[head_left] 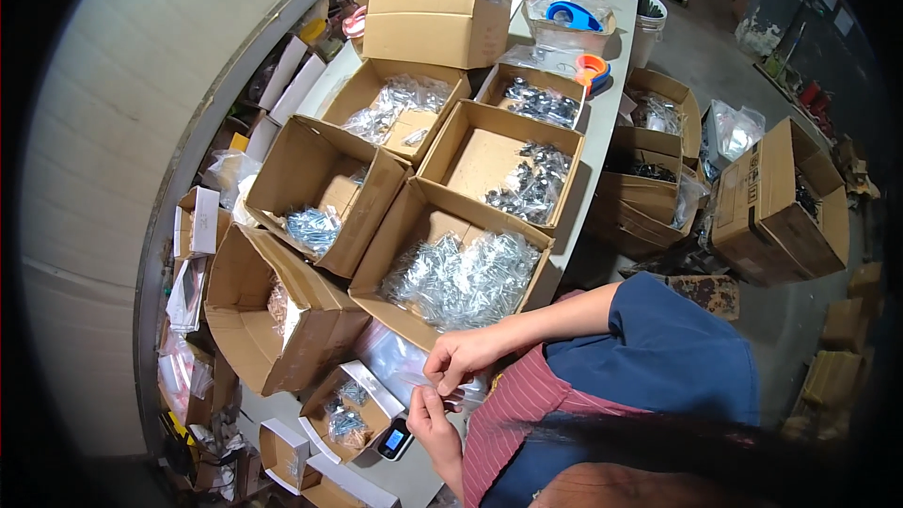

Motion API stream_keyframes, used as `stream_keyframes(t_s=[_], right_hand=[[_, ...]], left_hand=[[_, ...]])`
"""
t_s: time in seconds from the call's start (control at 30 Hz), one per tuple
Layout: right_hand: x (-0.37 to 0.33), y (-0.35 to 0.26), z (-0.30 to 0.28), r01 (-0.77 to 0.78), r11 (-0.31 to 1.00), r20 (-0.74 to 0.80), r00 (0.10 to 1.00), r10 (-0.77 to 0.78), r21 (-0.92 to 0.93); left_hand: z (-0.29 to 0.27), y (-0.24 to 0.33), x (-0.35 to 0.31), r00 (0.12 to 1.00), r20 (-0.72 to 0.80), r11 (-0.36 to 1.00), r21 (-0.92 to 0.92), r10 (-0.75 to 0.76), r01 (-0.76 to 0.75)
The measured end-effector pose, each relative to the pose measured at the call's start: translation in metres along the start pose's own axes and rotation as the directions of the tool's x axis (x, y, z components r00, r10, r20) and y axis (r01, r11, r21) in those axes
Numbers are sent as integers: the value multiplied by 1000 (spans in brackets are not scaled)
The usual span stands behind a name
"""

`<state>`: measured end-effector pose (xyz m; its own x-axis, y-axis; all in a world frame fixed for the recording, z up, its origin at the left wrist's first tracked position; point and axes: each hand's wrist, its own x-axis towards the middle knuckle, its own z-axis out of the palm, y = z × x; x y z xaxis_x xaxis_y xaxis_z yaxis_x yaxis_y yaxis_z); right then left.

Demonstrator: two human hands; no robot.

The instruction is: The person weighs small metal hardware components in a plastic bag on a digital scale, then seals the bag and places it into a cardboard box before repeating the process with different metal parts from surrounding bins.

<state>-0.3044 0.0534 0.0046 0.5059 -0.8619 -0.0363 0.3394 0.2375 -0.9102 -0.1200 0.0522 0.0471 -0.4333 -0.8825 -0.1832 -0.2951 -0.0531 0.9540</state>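
My right hand (464, 358) and my left hand (435, 432) meet over the table's near edge, fingers pinched together on a small clear plastic bag (411, 378). What the bag contains, if anything, I cannot make out. Under and beyond my hands lies a pile of clear plastic bags (384, 354). Just past my right hand stands an open cardboard box (381, 293) with a heap of silvery hardware in clear bags (466, 273). Left of my left hand are a small device with a lit screen (393, 440) and a small box (318, 403) of bagged metal parts.
More open cartons cover the table: one with long bluish screws (313, 229), one with dark bagged parts (536, 183), and a tilted carton (235, 320) at left. Blue (574, 15) and orange (593, 69) tape dispensers sit at the far end. Cartons (752, 216) stand on the floor at right.
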Motion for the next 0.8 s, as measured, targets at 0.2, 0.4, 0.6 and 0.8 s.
stream_keyframes(t_s=[0.2,0.4,0.6,0.8], right_hand=[[-2,-4,3,77,968,-23,996,-85,-239],[-9,-7,4,373,832,111,926,-360,-411],[-18,-12,-14,446,343,189,794,-578,-827],[-20,-15,-29,259,263,176,937,-301,-929]], left_hand=[[11,3,-10,991,-106,989,-112,82,-94],[30,4,-20,954,-283,961,-224,93,-160],[42,-9,-22,776,-555,877,481,299,6],[34,-13,-42,815,-542,502,774,208,386]])
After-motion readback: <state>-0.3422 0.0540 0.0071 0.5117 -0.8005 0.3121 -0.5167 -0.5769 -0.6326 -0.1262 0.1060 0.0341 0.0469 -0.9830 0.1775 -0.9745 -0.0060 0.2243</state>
